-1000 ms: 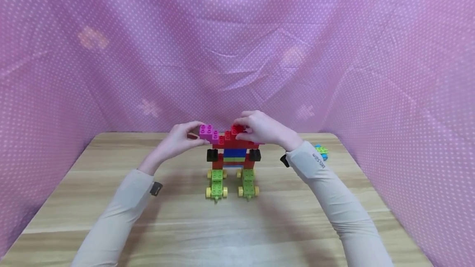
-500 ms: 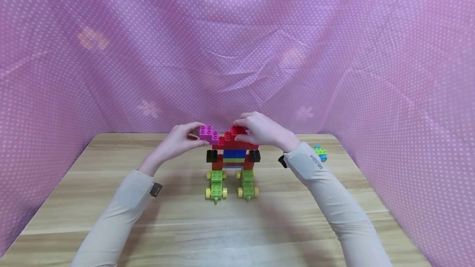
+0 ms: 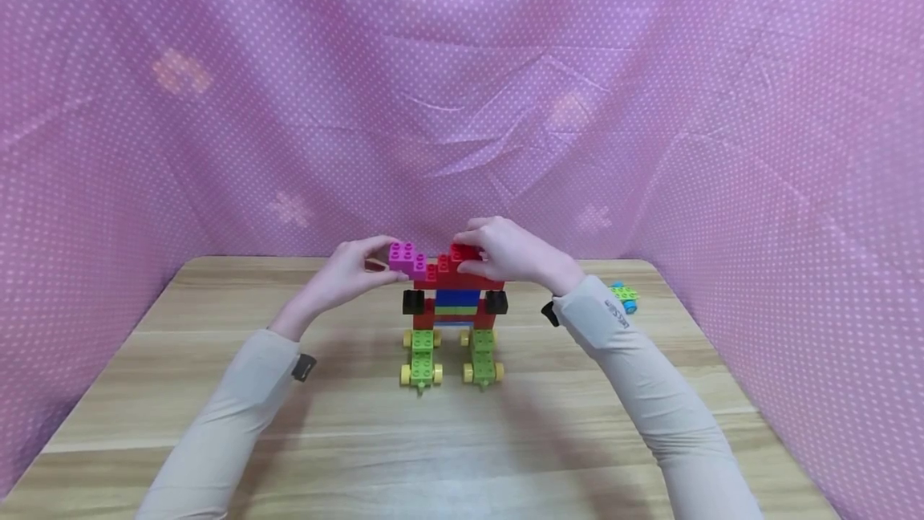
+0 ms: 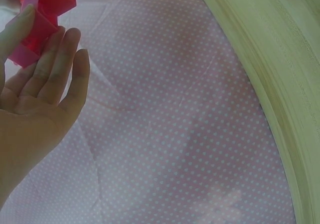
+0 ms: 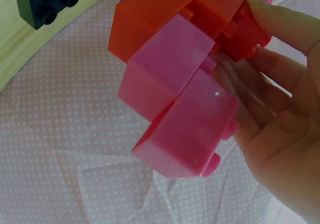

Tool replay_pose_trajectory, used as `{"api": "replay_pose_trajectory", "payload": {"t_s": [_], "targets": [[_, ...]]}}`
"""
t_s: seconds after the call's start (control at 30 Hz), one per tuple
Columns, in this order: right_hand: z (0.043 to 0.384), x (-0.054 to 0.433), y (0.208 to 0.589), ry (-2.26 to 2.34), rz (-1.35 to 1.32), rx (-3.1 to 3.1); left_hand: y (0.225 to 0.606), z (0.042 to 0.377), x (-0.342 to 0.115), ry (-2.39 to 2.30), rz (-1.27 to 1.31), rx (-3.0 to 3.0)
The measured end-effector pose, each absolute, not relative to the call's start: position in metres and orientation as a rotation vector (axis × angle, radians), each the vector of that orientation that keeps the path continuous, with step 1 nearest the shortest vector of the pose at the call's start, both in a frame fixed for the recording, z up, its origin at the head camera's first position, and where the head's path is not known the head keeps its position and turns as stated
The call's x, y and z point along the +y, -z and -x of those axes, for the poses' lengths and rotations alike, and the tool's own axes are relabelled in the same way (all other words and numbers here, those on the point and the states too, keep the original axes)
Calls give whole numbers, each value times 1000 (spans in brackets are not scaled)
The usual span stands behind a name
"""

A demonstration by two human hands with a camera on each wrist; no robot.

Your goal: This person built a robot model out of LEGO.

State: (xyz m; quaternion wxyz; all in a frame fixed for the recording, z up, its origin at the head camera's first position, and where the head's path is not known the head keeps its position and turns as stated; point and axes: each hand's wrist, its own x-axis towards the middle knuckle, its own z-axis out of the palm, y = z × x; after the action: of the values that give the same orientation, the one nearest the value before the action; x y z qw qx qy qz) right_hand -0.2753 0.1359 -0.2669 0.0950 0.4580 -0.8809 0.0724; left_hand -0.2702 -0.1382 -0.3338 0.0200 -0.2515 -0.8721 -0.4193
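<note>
A figure of toy building blocks stands upright in the head view, on two green wheeled bases (image 3: pixel 422 363) with yellow wheels. Its middle has blue blocks (image 3: pixel 458 298), with a black block (image 3: pixel 414 302) at either side. At its upper left, my left hand (image 3: pixel 346 273) pinches the stepped pink blocks (image 3: pixel 406 262) between thumb and fingers. My right hand (image 3: pixel 514 251) pinches a red block (image 3: pixel 462 253) on top. In the right wrist view, more pink blocks (image 5: pixel 187 119) slope down from the red ones beside the right palm; the head view hides these behind that hand.
A small green wheeled base (image 3: pixel 624 294) with blue wheels rests on the wooden table (image 3: pixel 289 440), far right. Pink dotted cloth (image 3: pixel 462 103) hangs behind the table and along its sides.
My right wrist has shifted slightly left, so more of the blue-wheeled base shows. Both hands keep their grip on the blocks, and the figure stands in the same place.
</note>
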Motion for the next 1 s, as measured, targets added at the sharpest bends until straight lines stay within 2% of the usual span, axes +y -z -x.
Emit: {"api": "replay_pose_trajectory", "payload": {"t_s": [0.5, 1.0], "targets": [[269, 132, 267, -101, -1277, -2638, 330, 269, -137, 1306, 784, -2707], [277, 146, 262, -363, -1438, -2641, 330, 271, -137, 1293, 801, -2714]]}}
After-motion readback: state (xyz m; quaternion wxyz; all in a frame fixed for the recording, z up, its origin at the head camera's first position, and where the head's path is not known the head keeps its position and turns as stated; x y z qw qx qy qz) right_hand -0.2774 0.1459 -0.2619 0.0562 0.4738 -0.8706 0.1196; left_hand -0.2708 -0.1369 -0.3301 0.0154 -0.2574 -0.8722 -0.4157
